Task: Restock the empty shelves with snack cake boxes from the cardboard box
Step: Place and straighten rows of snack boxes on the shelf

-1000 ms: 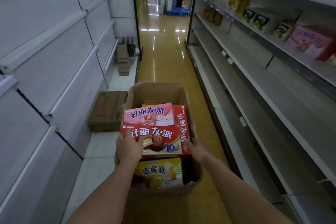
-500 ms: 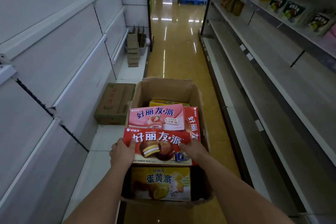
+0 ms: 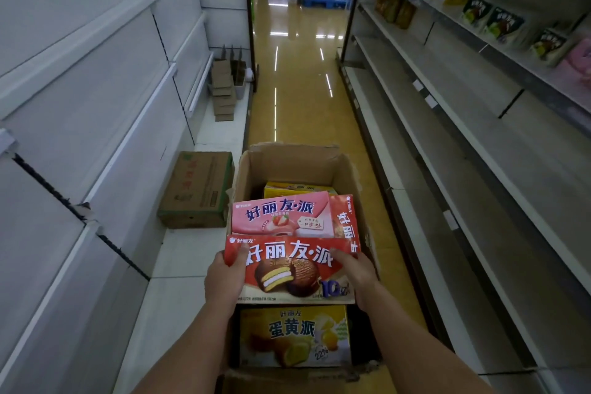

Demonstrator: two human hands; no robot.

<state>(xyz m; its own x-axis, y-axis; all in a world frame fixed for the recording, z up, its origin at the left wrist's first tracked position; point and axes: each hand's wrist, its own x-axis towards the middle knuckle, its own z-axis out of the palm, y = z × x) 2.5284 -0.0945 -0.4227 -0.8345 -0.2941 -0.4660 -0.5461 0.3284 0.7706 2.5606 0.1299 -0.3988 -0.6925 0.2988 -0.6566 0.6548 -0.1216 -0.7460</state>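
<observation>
Left hand (image 3: 225,278) and right hand (image 3: 358,272) grip a red snack cake box (image 3: 289,269) by its sides above the open cardboard box (image 3: 294,163).

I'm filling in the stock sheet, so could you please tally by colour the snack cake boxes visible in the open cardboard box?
Red: 2, the one held by the left hand and right hand, red box, plus an upright red box
Pink: 1, pink box
Yellow: 2, near yellow box and far yellow box
Total: 5 visible; any underneath are hidden.
</observation>
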